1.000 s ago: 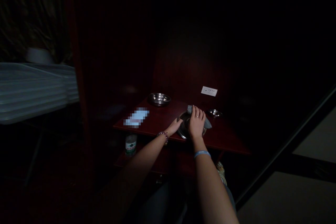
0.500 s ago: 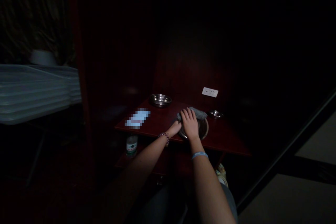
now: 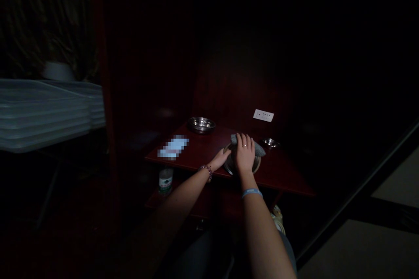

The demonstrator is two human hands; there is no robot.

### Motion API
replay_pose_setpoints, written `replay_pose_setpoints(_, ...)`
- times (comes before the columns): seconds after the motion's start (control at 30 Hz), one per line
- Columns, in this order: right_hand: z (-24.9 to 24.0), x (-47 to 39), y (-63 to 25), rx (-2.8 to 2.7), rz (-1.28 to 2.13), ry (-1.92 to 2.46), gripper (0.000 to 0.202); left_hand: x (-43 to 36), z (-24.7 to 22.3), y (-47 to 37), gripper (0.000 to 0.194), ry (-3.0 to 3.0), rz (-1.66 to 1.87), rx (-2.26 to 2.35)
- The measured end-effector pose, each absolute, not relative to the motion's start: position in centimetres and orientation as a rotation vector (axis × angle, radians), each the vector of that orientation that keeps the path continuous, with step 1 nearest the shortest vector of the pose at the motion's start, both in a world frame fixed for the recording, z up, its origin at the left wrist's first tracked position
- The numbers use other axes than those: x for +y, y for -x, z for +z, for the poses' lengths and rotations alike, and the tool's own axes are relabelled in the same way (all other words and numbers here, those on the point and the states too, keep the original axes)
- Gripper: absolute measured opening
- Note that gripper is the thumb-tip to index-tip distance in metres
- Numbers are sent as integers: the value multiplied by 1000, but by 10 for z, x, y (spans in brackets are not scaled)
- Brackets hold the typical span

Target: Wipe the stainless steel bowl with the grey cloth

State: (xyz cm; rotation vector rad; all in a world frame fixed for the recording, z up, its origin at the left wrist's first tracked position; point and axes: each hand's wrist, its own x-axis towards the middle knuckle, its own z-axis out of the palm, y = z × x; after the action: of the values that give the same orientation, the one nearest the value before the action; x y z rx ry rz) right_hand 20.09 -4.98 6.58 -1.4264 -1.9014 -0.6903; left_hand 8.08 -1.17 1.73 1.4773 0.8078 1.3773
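Note:
A round metal bowl rests near the front edge of the dark red desk. At its left rim, my left hand grips the bowl, thumb on the near side and the other fingers mostly hidden. My right hand lies over the bowl, fingers pressed on a grey cloth that runs across the far rim. Dim light hides much of the bowl's inside. Another shiny metal bowl, perhaps several nested, sits at the back left, and a small metal dish lies right of the cloth.
A blurred-out bright rectangle lies at the desk's left. Below it, a labelled bottle stands on a lower shelf. A white socket plate is on the back panel. Stacked translucent trays stand at far left beyond a dark red partition.
My right hand and the cloth have shifted to the right over the bowl. My left hand's thumb now shows on the left rim. The view has moved slightly.

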Motion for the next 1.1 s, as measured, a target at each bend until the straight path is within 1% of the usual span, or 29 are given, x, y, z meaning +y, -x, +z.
replay_pose_setpoints(0.1, 66, -50, -202, -1789, -635, 1479, 58, -8, 15, -81, 36, -1418, 1350, 852)
replay_pose_setpoints(0.2, 66, -52, -205, -1699, -570, 1485, 61, -2, 12, -80, 33, -1382, 1392, 819)
replay_pose_setpoints(0.3, 66, -54, -208, -1589, -482, 1489, 68, 4, 9, -78, 31, -1293, 1454, 846)
replay_pose_setpoints(0.4, 63, -56, -209, -1485, -319, 1515, 77, 9, 7, -77, 32, -1132, 1536, 886)
replay_pose_setpoints(0.47, 61, -57, -208, -1434, -169, 1532, 78, 12, 6, -76, 35, -1057, 1567, 864)
replay_pose_setpoints(0.57, 58, -56, -203, -1346, 17, 1518, 72, 16, 5, -77, 38, -992, 1590, 797)
replay_pose_setpoints(0.7, 54, -51, -196, -1227, 115, 1449, 58, 16, 5, -77, 44, -932, 1609, 743)
replay_pose_setpoints(0.9, 52, -43, -200, -1109, 283, 1631, 37, -1, 14, -73, 52, -1024, 1557, 797)
replay_pose_setpoints(1.1, 44, -34, -209, -1078, 332, 1626, 32, -9, 18, -72, 56, -1056, 1460, 807)
